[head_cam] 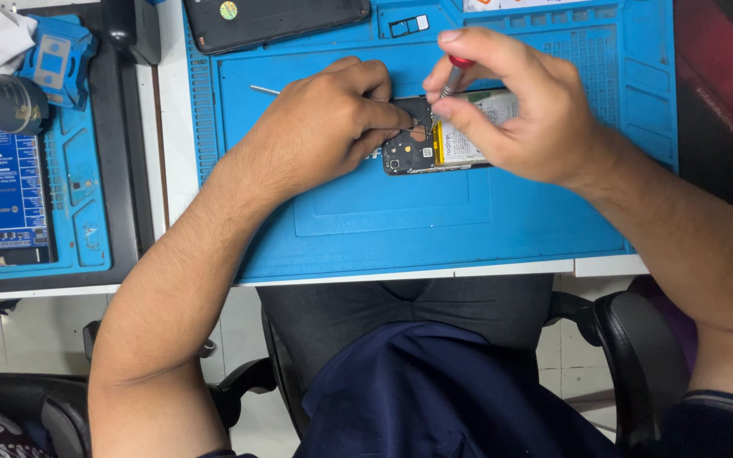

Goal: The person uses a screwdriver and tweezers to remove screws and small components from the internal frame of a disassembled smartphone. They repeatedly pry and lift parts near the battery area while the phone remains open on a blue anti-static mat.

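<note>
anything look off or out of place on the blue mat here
Nothing looks damaged or spilled. The opened phone lies flat on the blue mat, steadied by the left hand, while the right hand holds a small screwdriver over it. A thin metal tool lies loose beside the left hand.

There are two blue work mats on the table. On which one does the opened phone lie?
On the large blue mat in front of the person, under both hands. The opened phone lies there; the smaller blue mat at left carries a dark blue board instead.
</note>
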